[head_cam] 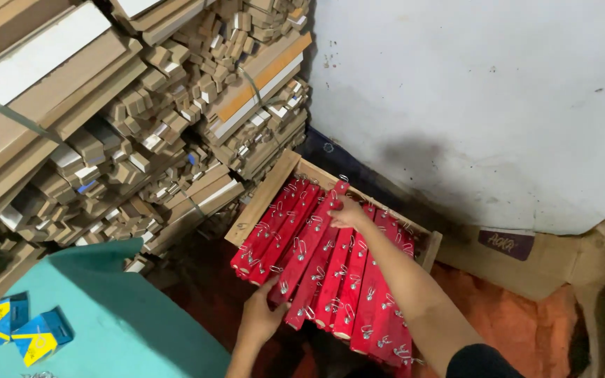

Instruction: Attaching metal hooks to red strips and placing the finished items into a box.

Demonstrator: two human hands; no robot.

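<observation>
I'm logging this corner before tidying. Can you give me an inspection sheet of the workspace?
Surface: wooden frame tray, leaning by the wall.
Job's things: red flat sticks with metal clips, laid side by side.
Clutter: stacked wooden mouldings; blue-yellow small boxes on a teal sheet.
Grips: left hand at a stick's near end; right hand on the far end.
Cables: nothing seen.
Surroundings: stained white wall; orange tarp.

Stacked cardboard and wood strips (141,126) at left, teal worktop (127,322) – blue-and-yellow small boxes (19,325) on it, white stained wall (484,91), orange cloth (519,329) – floor level.
</observation>
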